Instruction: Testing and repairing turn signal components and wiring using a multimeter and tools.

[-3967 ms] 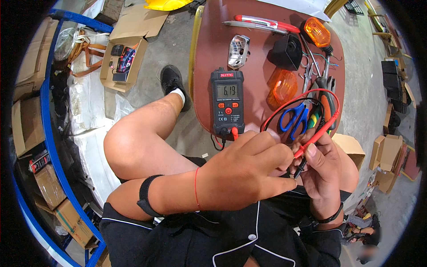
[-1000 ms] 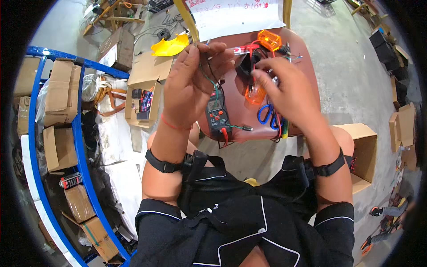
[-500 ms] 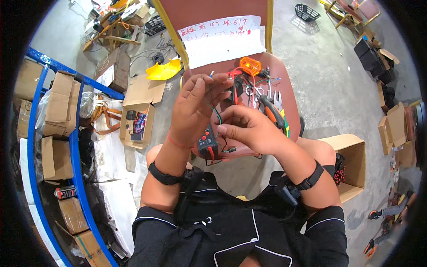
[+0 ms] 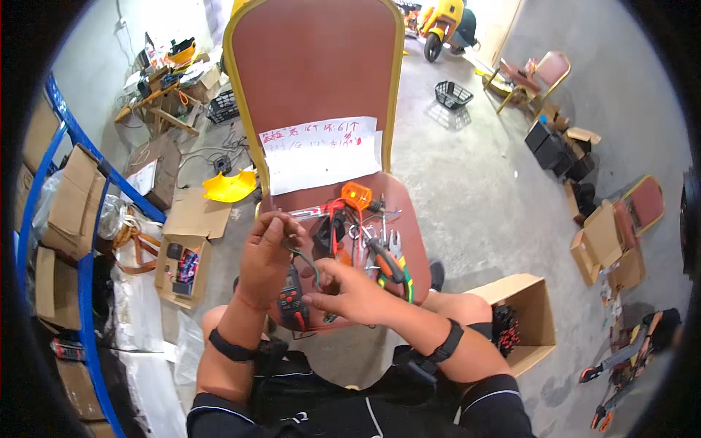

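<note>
A thin green wire [image 4: 309, 263] runs between my hands above the red chair seat [image 4: 410, 219]. My left hand [image 4: 266, 252] pinches its far end, thumb and fingertips together. Lower down, my right hand [image 4: 349, 293] has thumb and forefinger closed around the wire. Below my hands lies a black multimeter [image 4: 293, 301] with red markings, partly covered. Farther back on the seat are an orange lamp [image 4: 356, 195], red and black leads [image 4: 334, 219], pliers [image 4: 395, 243] and an orange-and-black handled tool [image 4: 387, 261]. The wire's tips are too small to make out.
Handwritten paper sheets [image 4: 321, 157] lean on the chair back [image 4: 314, 58]. At my left stand a blue shelf rack [image 4: 87, 321] and an open carton [image 4: 182, 271]. An open box [image 4: 537, 314] of red-tipped black parts sits by my right knee. A black basket [image 4: 453, 95] lies farther off.
The head view has tilted up, so the chair and my hands appear lower and farther left. My left fingers, spread before, have drawn together at the wire. My right hand still grips it.
</note>
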A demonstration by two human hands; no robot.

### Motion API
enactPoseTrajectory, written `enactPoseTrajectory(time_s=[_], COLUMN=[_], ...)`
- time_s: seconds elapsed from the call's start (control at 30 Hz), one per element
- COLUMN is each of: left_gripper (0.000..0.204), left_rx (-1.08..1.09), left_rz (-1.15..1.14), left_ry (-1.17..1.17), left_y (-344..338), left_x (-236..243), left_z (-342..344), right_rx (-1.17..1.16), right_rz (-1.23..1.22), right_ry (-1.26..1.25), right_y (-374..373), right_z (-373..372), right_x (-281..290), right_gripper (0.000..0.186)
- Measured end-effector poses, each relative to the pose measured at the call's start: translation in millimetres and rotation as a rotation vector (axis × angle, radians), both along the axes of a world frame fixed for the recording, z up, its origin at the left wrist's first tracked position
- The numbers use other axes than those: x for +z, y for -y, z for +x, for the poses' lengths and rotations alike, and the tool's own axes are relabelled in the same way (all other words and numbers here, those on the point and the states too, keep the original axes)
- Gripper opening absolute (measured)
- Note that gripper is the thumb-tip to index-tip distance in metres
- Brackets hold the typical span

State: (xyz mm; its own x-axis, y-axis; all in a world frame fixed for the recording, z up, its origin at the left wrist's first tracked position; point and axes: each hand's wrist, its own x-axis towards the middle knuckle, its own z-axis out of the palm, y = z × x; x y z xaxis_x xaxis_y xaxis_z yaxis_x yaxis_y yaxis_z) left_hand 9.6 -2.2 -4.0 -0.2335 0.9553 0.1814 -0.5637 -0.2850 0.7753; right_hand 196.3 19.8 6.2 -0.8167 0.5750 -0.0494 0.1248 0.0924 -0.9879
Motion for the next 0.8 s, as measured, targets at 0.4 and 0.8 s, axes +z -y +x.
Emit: enactPoseTrajectory(time_s=[0.4,0.8], left_gripper=[0.017,0.018], left_rx=[0.125,0.408], left_rz=[0.131,-0.016], left_ry=[0.168,0.176], left_y=[-13.2,-2.2], left_x=[14.4,7.4], left_z=[-23.2,-48.1], right_rx=[0.170,0.192], right_rz=[-0.207,-0.479], right_ry=[-0.002,0.041], right_y=[-9.8,-28.5], right_z=[2.8,14.5], right_x=[-8.4,-2.3], right_gripper=[0.031,0.046])
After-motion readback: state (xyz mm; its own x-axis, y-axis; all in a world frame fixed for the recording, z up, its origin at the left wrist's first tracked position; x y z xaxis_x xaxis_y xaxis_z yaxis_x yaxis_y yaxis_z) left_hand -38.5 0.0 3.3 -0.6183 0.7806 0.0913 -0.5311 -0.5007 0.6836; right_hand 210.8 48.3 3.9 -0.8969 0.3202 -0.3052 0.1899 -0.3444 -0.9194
